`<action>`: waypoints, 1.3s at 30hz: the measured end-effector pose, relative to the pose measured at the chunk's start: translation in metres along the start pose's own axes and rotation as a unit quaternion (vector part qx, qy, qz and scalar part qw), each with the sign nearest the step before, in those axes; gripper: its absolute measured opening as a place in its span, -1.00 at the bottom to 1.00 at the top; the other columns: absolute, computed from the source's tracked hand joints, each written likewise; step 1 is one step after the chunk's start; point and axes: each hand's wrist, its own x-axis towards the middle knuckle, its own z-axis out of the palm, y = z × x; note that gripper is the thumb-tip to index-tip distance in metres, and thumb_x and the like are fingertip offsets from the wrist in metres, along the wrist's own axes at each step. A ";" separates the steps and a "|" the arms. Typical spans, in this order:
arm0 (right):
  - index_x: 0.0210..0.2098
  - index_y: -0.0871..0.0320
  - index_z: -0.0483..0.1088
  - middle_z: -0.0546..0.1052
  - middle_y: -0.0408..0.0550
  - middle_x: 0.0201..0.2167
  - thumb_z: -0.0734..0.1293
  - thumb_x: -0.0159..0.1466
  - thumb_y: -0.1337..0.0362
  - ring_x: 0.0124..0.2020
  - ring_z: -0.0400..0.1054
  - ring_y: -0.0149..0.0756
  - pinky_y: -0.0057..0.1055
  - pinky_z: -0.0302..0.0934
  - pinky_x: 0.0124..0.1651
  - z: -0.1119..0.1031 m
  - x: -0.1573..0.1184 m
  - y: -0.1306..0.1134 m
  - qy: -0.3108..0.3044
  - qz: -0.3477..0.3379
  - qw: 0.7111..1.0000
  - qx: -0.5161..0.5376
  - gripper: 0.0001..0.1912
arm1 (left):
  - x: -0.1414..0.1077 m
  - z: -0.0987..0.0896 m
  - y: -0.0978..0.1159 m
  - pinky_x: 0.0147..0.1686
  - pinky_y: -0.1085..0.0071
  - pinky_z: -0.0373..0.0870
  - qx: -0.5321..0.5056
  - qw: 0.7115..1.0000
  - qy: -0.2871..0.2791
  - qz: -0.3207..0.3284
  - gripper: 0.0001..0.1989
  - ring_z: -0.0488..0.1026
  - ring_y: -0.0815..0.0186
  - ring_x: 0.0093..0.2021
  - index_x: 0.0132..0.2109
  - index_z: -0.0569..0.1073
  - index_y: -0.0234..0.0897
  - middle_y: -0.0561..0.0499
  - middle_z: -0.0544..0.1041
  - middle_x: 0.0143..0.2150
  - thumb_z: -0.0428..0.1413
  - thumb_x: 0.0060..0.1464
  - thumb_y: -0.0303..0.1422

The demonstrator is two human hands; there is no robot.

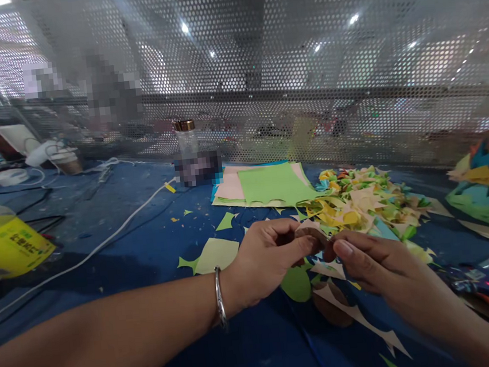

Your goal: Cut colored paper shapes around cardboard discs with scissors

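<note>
My left hand point(273, 256), with a silver bangle at its wrist, pinches a small curled piece of paper point(312, 232), pinkish-brown in colour. Thumb and forefinger of my right hand point(373, 260) are closed at the paper's right edge; what lies between them is mostly hidden. Under the hands, a green rounded paper piece point(296, 285) and a brown round piece point(332, 308) lie on the blue table. A pale pink offcut strip point(361, 316) with curved edges crosses the brown one.
Behind my hands are stacked coloured sheets point(274, 183) and a heap of paper scraps point(358, 198). Larger offcuts point(488, 200) pile up at the right. A white cable point(115, 233), a yellow-labelled container point(10, 240) and a lidded bottle point(186, 137) stand leftward. Perforated metal panel point(232, 57) closes the back.
</note>
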 end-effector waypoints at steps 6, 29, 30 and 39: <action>-0.51 0.08 0.28 0.06 -0.27 -0.61 0.18 0.33 -0.36 -0.61 -0.18 -0.43 -0.45 -0.22 -0.65 0.000 0.000 0.003 0.004 -0.001 1.000 0.002 -0.35 | -0.001 0.001 0.003 -0.40 0.48 0.19 -0.017 0.999 -0.024 0.021 -0.82 0.25 0.47 -0.46 -0.41 0.52 -0.32 0.13 0.40 -0.48 0.29 0.02 -0.30; -0.56 0.09 0.27 0.21 -0.21 -0.63 0.17 0.41 -0.24 -0.61 0.04 -0.41 -0.47 -0.03 -0.60 -0.005 0.001 0.003 0.014 -0.051 0.994 -0.095 -0.38 | -0.002 0.001 0.003 -0.34 0.49 0.37 0.018 0.999 -0.026 0.022 -0.87 0.35 0.46 -0.42 -0.44 0.45 -0.29 0.13 0.39 -0.44 0.21 0.04 -0.39; -0.55 0.09 0.29 0.22 -0.20 -0.63 0.17 0.41 -0.23 -0.60 0.04 -0.41 -0.47 -0.02 -0.60 -0.006 0.001 0.004 0.006 -0.049 0.994 -0.096 -0.39 | -0.002 0.002 0.003 -0.36 0.49 0.40 -0.004 0.999 -0.036 0.005 -0.87 0.40 0.45 -0.41 -0.42 0.44 -0.29 0.12 0.42 -0.43 0.21 0.05 -0.38; -0.48 0.09 0.36 0.28 -0.17 -0.57 0.17 0.44 -0.19 -0.53 0.17 -0.36 -0.44 0.11 -0.51 -0.014 0.000 0.009 -0.007 -0.044 0.992 -0.119 -0.43 | -0.002 0.001 0.002 -0.36 0.50 0.45 -0.071 0.995 -0.053 -0.034 -0.81 0.44 0.50 -0.50 -0.38 0.52 -0.32 0.11 0.51 -0.47 0.35 -0.01 -0.31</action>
